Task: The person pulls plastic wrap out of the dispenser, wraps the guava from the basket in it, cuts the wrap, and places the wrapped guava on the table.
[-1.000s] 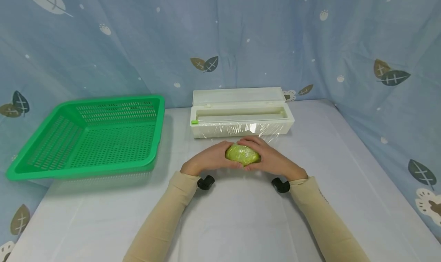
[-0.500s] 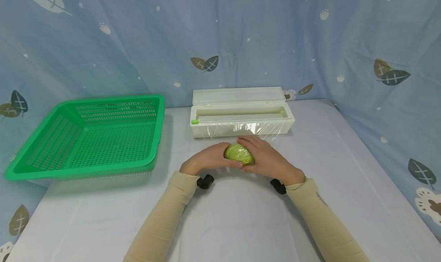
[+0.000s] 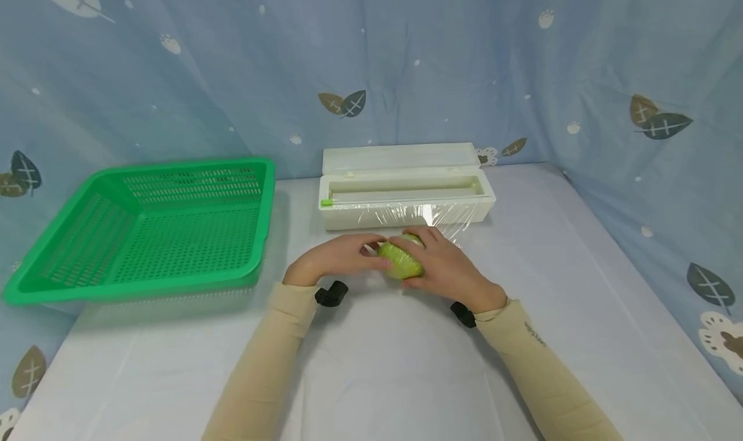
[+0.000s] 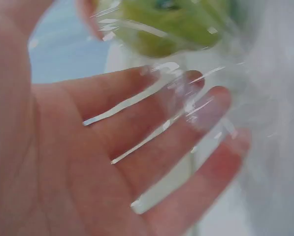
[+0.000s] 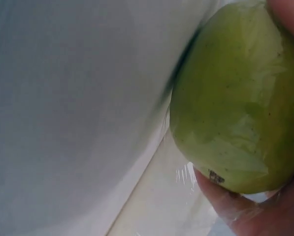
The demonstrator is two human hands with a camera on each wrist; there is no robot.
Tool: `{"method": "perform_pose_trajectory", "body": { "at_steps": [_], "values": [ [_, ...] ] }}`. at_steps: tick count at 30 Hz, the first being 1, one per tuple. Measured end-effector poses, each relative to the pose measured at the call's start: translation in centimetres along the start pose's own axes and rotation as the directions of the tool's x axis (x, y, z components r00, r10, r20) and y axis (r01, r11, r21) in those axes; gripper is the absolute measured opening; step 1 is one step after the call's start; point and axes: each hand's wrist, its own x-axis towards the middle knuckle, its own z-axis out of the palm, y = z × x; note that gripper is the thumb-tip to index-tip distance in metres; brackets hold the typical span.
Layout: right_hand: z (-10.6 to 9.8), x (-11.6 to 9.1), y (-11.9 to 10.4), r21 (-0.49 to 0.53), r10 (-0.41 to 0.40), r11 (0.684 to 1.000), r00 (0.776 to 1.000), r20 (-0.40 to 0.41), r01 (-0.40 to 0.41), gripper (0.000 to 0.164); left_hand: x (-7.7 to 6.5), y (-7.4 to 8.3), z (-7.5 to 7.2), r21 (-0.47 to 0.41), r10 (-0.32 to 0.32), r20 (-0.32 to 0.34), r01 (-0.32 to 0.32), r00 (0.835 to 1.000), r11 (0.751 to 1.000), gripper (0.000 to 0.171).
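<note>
A yellow-green fruit (image 3: 400, 264), its exact kind unclear, is covered in shiny cling film just in front of a white cling film box (image 3: 348, 219). My right hand (image 3: 447, 270) grips it from the right, fingers and thumb curled round it. On the left side, my left hand (image 3: 333, 258) reaches to the fruit with its thumb near the surface. The left wrist view shows its fingers (image 4: 161, 132) extended and spread, with clear film (image 4: 186, 98) lying across their tips. In the head view, a wrinkled sheet of film (image 3: 455, 218) stretches down the box front towards the right hand.
The box lid (image 3: 400, 159) stands raised at the back, and a green slider (image 3: 327, 202) sits on the box's front left edge. A green perforated basket (image 3: 266, 235) occupies the left of the white-covered table (image 3: 406, 376). A patterned blue curtain (image 3: 232, 73) hangs behind.
My left hand has loosened from the fruit and drawn slightly left, its fingers extending. The fruit has turned and shifted a little left in my right hand, whose fingers reach further over it.
</note>
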Motion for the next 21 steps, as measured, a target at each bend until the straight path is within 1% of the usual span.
{"method": "perform_pose_trajectory", "body": {
  "at_steps": [2, 3, 4, 5, 6, 7, 8, 9, 10, 11, 12, 13, 14, 15, 16, 18, 20, 21],
  "values": [
    [0.0, 0.1, 0.0, 0.010, 0.024, 1.000, 1.000, 0.004, -0.024, 0.085, -0.3, -0.1, -0.8, 0.008, -0.013, -0.084, 0.013, 0.996, 1.000, 0.056],
    [0.0, 0.1, 0.0, 0.014, 0.037, 0.999, 0.999, 0.008, -0.037, 0.085, -0.4, -0.1, -1.1, 0.014, -0.010, -0.149, 0.012, 0.989, 1.000, 0.052],
    [0.0, 0.1, 0.1, 0.016, 0.051, 0.999, 0.999, 0.011, -0.051, 0.085, -0.5, -0.2, -1.4, 0.020, -0.004, -0.227, 0.008, 0.974, 1.000, 0.045],
    [0.0, 0.1, 0.1, 0.020, 0.063, 0.998, 0.998, 0.013, -0.064, 0.085, -0.5, -0.2, -1.6, 0.030, 0.002, -0.316, 0.007, 0.949, 1.000, 0.040],
    [0.0, 0.1, 0.2, 0.027, 0.071, 0.997, 0.997, 0.013, -0.072, 0.085, -0.5, -0.3, -1.8, 0.041, 0.014, -0.414, 0.003, 0.910, 0.999, 0.033],
    [0.1, 0.1, 0.2, 0.030, 0.076, 0.997, 0.997, 0.014, -0.077, 0.085, -0.4, -0.4, -2.0, 0.049, 0.025, -0.513, 0.001, 0.858, 0.999, 0.027],
    [0.1, 0.2, 0.2, 0.034, 0.078, 0.996, 0.997, 0.015, -0.079, 0.085, -0.4, -0.5, -2.1, 0.063, 0.024, -0.604, 0.018, 0.797, 0.998, 0.023],
    [0.1, 0.2, 0.2, 0.039, 0.076, 0.996, 0.997, 0.015, -0.077, 0.085, -0.4, -0.6, -2.1, 0.063, 0.018, -0.681, 0.034, 0.732, 0.997, 0.019],
    [0.1, 0.2, 0.3, 0.041, 0.074, 0.996, 0.997, 0.015, -0.075, 0.085, -0.3, -0.7, -2.2, 0.064, 0.010, -0.743, 0.057, 0.669, 0.996, 0.017],
    [0.1, 0.2, 0.3, 0.045, 0.071, 0.996, 0.997, 0.015, -0.071, 0.085, -0.2, -0.9, -2.1, 0.070, 0.004, -0.789, 0.085, 0.615, 0.994, 0.018],
    [0.0, 0.2, 0.3, 0.045, 0.068, 0.997, 0.998, 0.015, -0.069, 0.085, -0.1, -1.1, -2.1, 0.073, -0.004, -0.819, 0.110, 0.574, 0.991, 0.020],
    [0.0, 0.2, 0.3, 0.045, 0.068, 0.997, 0.998, 0.016, -0.069, 0.084, -0.1, -1.3, -2.0, 0.074, -0.014, -0.837, 0.138, 0.547, 0.988, 0.025],
    [0.0, 0.2, 0.3, 0.048, 0.069, 0.996, 0.998, 0.017, -0.069, 0.084, 0.0, -1.6, -2.0, 0.076, -0.024, -0.845, 0.164, 0.534, 0.984, 0.030],
    [0.0, 0.2, 0.3, 0.053, 0.068, 0.996, 0.997, 0.019, -0.069, 0.084, 0.0, -1.8, -1.9, 0.072, -0.034, -0.846, 0.177, 0.533, 0.982, 0.037],
    [0.0, 0.2, 0.3, 0.053, 0.071, 0.996, 0.997, 0.022, -0.072, 0.084, 0.1, -2.1, -1.8, 0.060, -0.048, -0.841, 0.182, 0.539, 0.981, 0.043],
    [-0.1, 0.2, 0.3, 0.060, 0.072, 0.995, 0.997, 0.025, -0.074, 0.083, 0.3, -2.7, -1.6, 0.009, -0.094, -0.821, 0.178, 0.564, 0.984, 0.052],
    [-0.1, 0.3, 0.3, 0.064, 0.069, 0.995, 0.997, 0.026, -0.070, 0.083, 0.5, -3.2, -1.5, -0.083, -0.161, -0.796, 0.157, 0.584, 0.984, 0.055],
    [-0.1, 0.3, 0.3, 0.064, 0.066, 0.996, 0.998, 0.024, -0.067, 0.083, 0.6, -3.5, -1.5, -0.138, -0.191, -0.785, 0.135, 0.589, 0.981, 0.054]
  ]
}}
